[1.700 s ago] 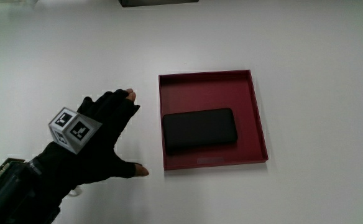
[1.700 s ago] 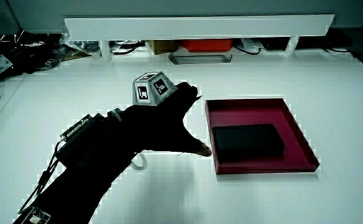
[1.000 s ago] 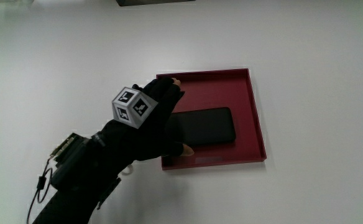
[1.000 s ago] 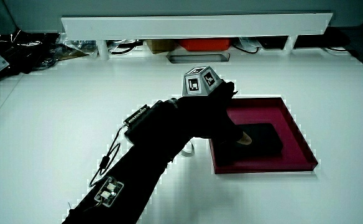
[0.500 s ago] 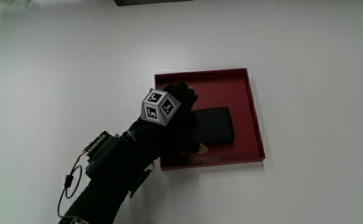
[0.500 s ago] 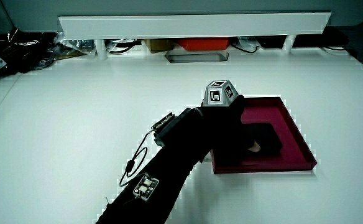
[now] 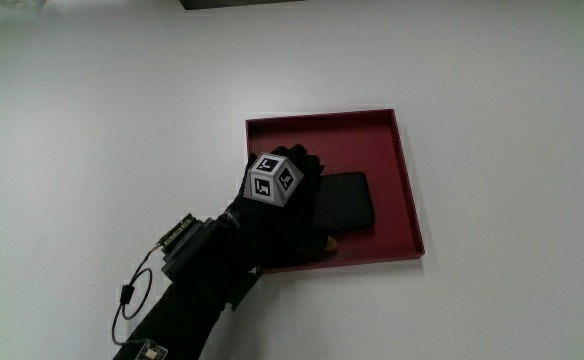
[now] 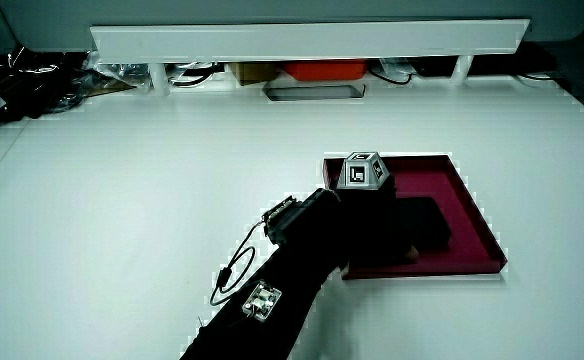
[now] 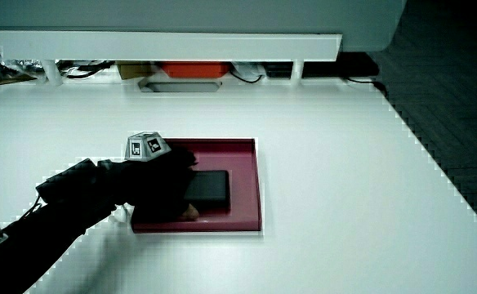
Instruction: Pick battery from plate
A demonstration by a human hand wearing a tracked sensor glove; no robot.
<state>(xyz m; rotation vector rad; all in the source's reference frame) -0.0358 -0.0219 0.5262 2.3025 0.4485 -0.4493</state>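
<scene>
A flat black battery (image 7: 349,203) lies on the floor of a square dark-red plate (image 7: 409,190) with a low rim. The gloved hand (image 7: 290,212), with its patterned cube (image 7: 274,178), covers the battery's end nearest the forearm. Its fingers reach across the battery's farther long edge, and the thumb tip presses at the nearer long edge, so the hand clasps the battery. In both side views the hand (image 8: 370,222) (image 9: 163,184) hides about half of the battery (image 8: 428,222) (image 9: 211,186) inside the plate (image 8: 470,215) (image 9: 251,184).
A low white partition (image 8: 312,40) stands at the table's edge farthest from the person, with an orange box (image 8: 317,71) and cables under it. A small electronics box (image 7: 177,238) and a wire ride on the forearm. White tabletop surrounds the plate.
The hand came from the bare table beside the plate, passed over the rim and settled on the battery, its fingers closing around it. The battery has not shifted in the plate.
</scene>
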